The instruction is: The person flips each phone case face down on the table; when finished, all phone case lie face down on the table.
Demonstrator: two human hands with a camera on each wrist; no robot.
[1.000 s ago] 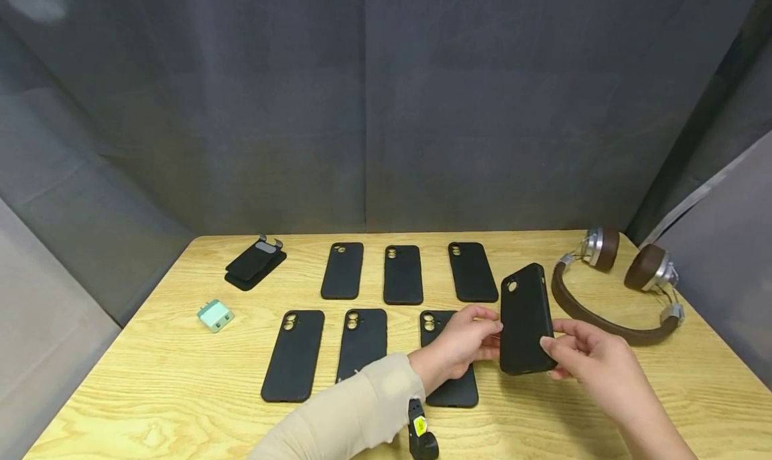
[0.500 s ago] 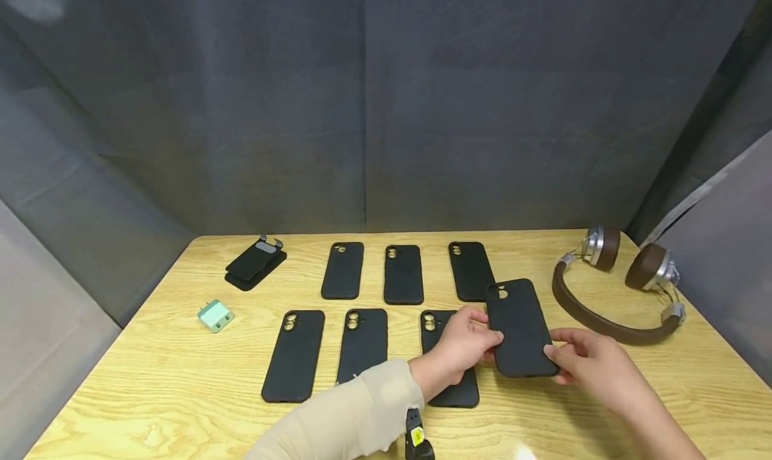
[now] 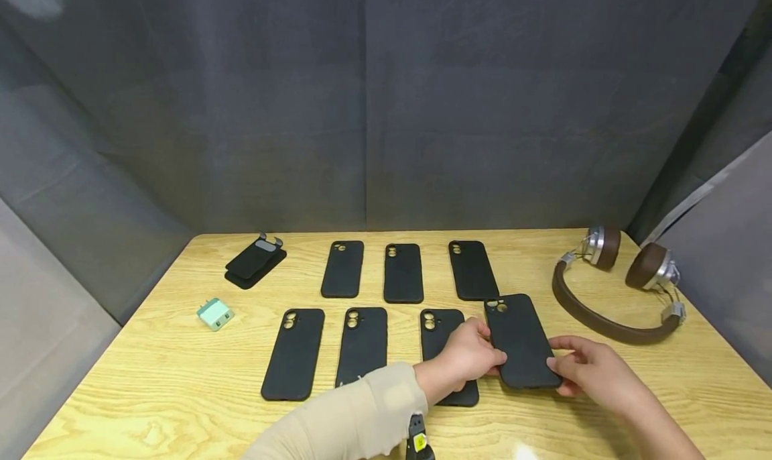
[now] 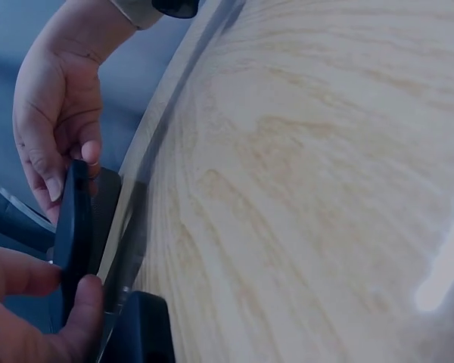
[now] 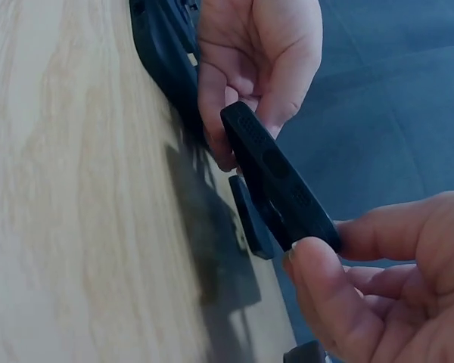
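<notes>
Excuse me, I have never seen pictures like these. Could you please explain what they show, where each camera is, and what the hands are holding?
There is no machine here: a person works with two bare hands. The large picture comes from a camera on the person's head, looking down at a wooden table. The two close pictures come from cameras worn on each wrist, so they look sideways along the table.

The left hand and the right hand together hold one black phone case by its edges, low over the table; the right wrist view shows it tilted, not lying flat.

On the table lie six more black cases in two rows, a dark pair of stacked cases at the far left, a small mint green charger, and brown headphones on the right.
</notes>
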